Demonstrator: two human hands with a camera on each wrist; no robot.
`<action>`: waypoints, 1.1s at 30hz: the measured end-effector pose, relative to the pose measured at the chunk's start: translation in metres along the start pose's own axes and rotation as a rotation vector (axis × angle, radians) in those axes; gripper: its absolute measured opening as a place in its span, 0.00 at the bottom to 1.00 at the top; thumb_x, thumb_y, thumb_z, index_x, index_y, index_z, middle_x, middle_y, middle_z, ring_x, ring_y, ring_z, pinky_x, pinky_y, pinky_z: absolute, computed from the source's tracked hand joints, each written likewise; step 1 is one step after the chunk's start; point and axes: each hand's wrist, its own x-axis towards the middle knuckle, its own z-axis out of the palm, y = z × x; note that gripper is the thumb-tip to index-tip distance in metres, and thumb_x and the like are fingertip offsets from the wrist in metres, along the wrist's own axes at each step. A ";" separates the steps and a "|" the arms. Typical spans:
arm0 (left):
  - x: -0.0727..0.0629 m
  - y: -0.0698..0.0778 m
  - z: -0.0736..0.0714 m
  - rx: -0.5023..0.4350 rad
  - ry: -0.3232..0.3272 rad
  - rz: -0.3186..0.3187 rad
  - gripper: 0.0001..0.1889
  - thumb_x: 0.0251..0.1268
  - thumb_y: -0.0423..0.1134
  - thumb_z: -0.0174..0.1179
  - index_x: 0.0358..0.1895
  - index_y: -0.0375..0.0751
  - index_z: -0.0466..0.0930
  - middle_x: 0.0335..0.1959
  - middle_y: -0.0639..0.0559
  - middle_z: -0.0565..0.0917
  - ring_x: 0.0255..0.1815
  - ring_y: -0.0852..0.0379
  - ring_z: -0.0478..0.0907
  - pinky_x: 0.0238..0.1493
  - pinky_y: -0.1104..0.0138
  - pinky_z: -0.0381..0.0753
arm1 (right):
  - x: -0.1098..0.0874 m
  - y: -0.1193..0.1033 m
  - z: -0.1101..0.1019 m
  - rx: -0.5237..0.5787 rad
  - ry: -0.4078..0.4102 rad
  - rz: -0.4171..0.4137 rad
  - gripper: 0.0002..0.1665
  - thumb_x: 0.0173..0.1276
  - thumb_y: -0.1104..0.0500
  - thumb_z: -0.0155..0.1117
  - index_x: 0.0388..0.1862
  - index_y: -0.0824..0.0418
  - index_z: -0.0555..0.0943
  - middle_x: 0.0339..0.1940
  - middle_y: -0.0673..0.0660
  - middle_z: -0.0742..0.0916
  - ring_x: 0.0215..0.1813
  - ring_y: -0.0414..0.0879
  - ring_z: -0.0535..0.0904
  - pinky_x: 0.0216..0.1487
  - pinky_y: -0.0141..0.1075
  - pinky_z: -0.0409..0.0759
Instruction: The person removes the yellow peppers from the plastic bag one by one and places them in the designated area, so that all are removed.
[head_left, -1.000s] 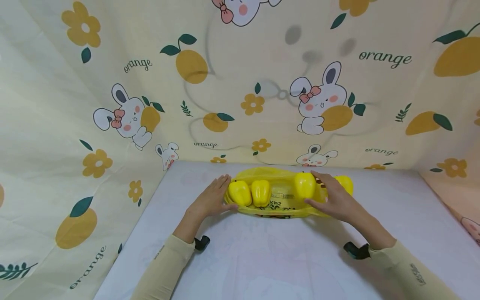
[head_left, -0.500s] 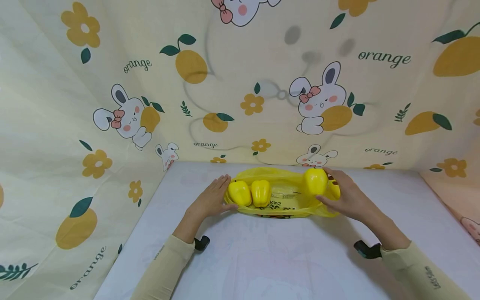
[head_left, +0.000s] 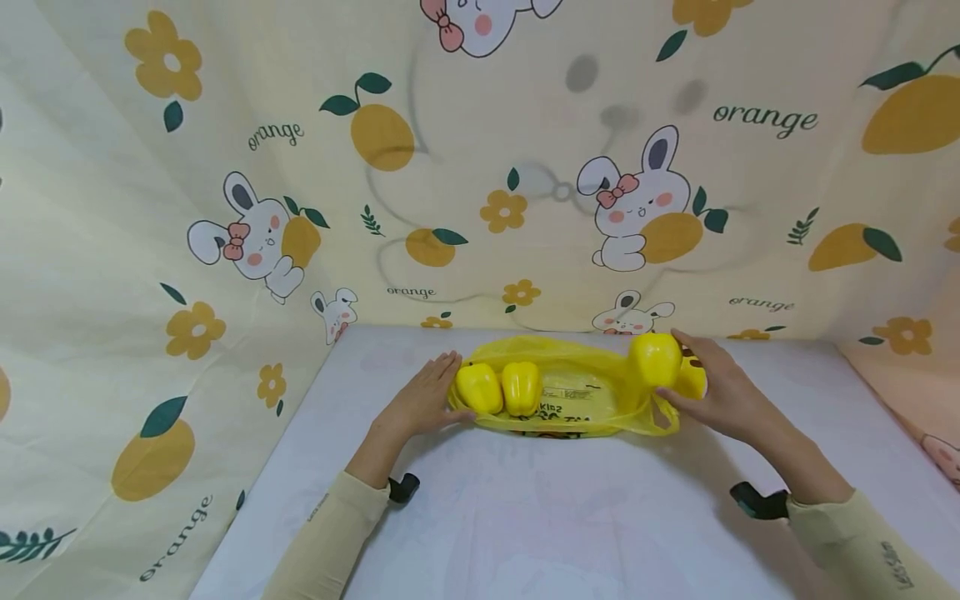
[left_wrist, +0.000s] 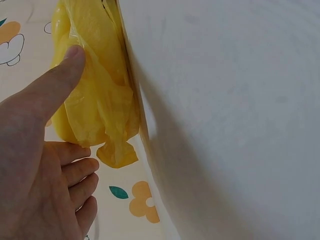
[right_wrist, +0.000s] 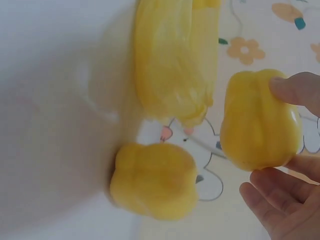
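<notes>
My right hand point(head_left: 731, 392) grips a yellow bell pepper point(head_left: 655, 360) between thumb and fingers, raised above the right end of a yellow plastic bag point(head_left: 581, 415). In the right wrist view that held pepper point(right_wrist: 260, 120) is apart from both the bag point(right_wrist: 167, 65) and another pepper point(right_wrist: 155, 181) on the table. Two yellow bell peppers point(head_left: 479, 388) point(head_left: 522, 388) lie in the bag's left part. At the bag's left end rests my left hand point(head_left: 418, 400), fingers extended. In the left wrist view its thumb point(left_wrist: 60, 70) touches the bag's film.
A white table point(head_left: 510, 517) bears the bag. Behind it stands a cloth backdrop point(head_left: 457, 192) printed with rabbits, flowers and oranges, and the cloth also runs along the left and right sides. Black wrist cameras point(head_left: 757, 502) sit under both wrists.
My right hand has moved right, carrying the bell pepper from over the bag's middle-right to its right end. The left hand and the two peppers beside it have stayed in place.
</notes>
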 end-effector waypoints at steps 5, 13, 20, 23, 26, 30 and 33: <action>0.001 0.001 0.000 0.004 -0.003 -0.005 0.58 0.71 0.70 0.63 0.89 0.37 0.44 0.90 0.43 0.47 0.91 0.48 0.42 0.90 0.56 0.40 | -0.003 0.012 -0.005 -0.011 0.041 -0.028 0.61 0.60 0.60 0.87 0.84 0.70 0.61 0.70 0.71 0.76 0.64 0.66 0.73 0.65 0.18 0.71; 0.000 0.001 0.000 0.008 -0.002 0.003 0.58 0.72 0.69 0.63 0.88 0.36 0.45 0.90 0.42 0.48 0.91 0.47 0.42 0.90 0.55 0.40 | -0.007 0.024 -0.014 -0.033 0.069 -0.030 0.62 0.57 0.62 0.88 0.83 0.72 0.61 0.71 0.74 0.75 0.63 0.68 0.74 0.55 0.04 0.54; -0.001 0.003 -0.002 0.007 -0.011 -0.006 0.59 0.71 0.70 0.63 0.89 0.36 0.44 0.90 0.43 0.47 0.91 0.48 0.41 0.90 0.56 0.39 | -0.011 0.030 -0.022 -0.058 0.072 0.002 0.61 0.58 0.63 0.86 0.84 0.73 0.60 0.70 0.75 0.75 0.62 0.70 0.73 0.54 0.05 0.52; -0.001 0.003 -0.003 0.001 0.000 -0.002 0.58 0.71 0.69 0.64 0.88 0.36 0.45 0.90 0.42 0.48 0.91 0.47 0.42 0.90 0.55 0.40 | -0.012 0.033 -0.025 -0.064 0.070 0.015 0.62 0.58 0.63 0.86 0.84 0.73 0.59 0.70 0.75 0.75 0.62 0.70 0.73 0.53 0.04 0.52; 0.000 0.003 -0.003 0.005 0.002 -0.001 0.58 0.72 0.69 0.63 0.88 0.36 0.45 0.90 0.42 0.48 0.91 0.47 0.43 0.90 0.55 0.40 | -0.014 0.037 -0.027 -0.061 0.076 0.024 0.62 0.58 0.64 0.86 0.84 0.73 0.59 0.69 0.75 0.75 0.62 0.71 0.73 0.53 0.03 0.51; 0.000 0.002 -0.001 0.002 0.000 -0.002 0.58 0.71 0.69 0.64 0.88 0.36 0.45 0.90 0.43 0.48 0.91 0.47 0.42 0.90 0.55 0.40 | -0.016 0.045 -0.031 -0.058 0.095 -0.002 0.62 0.56 0.67 0.86 0.83 0.74 0.60 0.68 0.74 0.75 0.61 0.70 0.73 0.54 0.03 0.53; 0.001 0.001 0.001 0.006 0.004 0.000 0.58 0.71 0.70 0.64 0.88 0.36 0.45 0.90 0.42 0.49 0.91 0.48 0.43 0.90 0.56 0.41 | -0.018 0.051 -0.033 -0.059 0.112 -0.034 0.61 0.54 0.68 0.86 0.81 0.76 0.61 0.67 0.75 0.75 0.60 0.70 0.73 0.55 0.03 0.53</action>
